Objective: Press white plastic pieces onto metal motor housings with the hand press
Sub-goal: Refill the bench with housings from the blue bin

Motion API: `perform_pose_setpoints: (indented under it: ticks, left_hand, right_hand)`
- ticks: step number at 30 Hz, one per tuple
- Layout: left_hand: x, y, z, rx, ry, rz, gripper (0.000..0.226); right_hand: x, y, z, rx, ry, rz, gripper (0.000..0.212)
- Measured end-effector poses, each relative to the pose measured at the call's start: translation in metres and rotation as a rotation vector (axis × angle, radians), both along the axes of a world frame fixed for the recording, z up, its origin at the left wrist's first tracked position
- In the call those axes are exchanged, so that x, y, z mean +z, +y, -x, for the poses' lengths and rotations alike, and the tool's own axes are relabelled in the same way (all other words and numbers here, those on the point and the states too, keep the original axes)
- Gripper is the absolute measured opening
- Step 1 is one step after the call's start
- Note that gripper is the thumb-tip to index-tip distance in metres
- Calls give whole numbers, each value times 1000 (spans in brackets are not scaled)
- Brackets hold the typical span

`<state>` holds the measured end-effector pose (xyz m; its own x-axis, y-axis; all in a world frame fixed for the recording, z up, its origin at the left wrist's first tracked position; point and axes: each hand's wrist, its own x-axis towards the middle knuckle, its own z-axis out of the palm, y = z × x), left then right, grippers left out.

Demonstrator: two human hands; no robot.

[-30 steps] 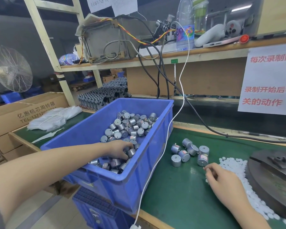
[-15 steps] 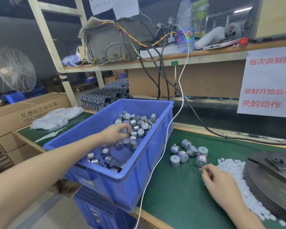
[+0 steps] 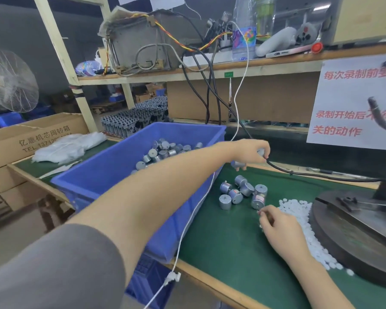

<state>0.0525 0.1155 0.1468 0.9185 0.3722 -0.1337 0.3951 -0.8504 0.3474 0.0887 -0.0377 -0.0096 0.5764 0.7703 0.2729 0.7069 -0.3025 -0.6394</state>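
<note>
Motor housings [image 3: 243, 194] on green bench mat [image 3: 227, 241] — cluttered shelf [image 3: 254, 68] above

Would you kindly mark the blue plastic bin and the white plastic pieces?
blue plastic bin [image 3: 116, 161]: head view, bare inside surface.
white plastic pieces [image 3: 299, 210]: head view, upper part of the pile.

Factory assembly bench: blue bin [image 3: 112, 175] of motor housings [image 3: 165, 150]; hand press [image 3: 354, 221].
</note>
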Motion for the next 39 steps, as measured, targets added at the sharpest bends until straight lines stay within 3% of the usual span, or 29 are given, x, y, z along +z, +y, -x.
perform_pose_setpoints:
  ticks: [4, 13, 17, 21, 25, 27, 29, 31, 34, 39]
  left_hand:
    - [-42, 7, -18, 47, 127, -116, 17]
    - [-94, 55, -8, 325, 142, -244, 28]
    - [-103, 63, -8, 299, 178, -288, 35]
    - [-94, 56, -13, 307, 333, -169, 41]
    - [-84, 54, -12, 444, 318, 150, 28]
    - [-74, 52, -14, 455, 329, 189, 37]
    - [-62, 50, -14, 406, 341, 110, 44]
    - [-44, 50, -12, 357, 289, 57, 43]
    - [-11, 50, 5, 297, 91, 193, 36]
    - [18, 62, 77, 323, -399, 368, 16]
  right_hand:
    - [2, 1, 0, 2, 3, -80, 11]
    - [-1, 5, 3, 42, -42, -52, 13]
    - [-2, 8, 2, 50, -65, -22, 14]
    - [-2, 7, 3, 40, -45, -23, 13]
    - [-4, 8, 2, 38, -61, -19, 13]
    - [-4, 7, 1, 27, -58, -4, 13]
    - [-4, 6, 2, 25, -43, 1, 12]
    - [-3, 5, 2, 27, -36, 1, 12]
    - [-1, 4, 3, 21, -37, 10, 12]
    - [3, 1, 7, 7, -18, -4, 11]
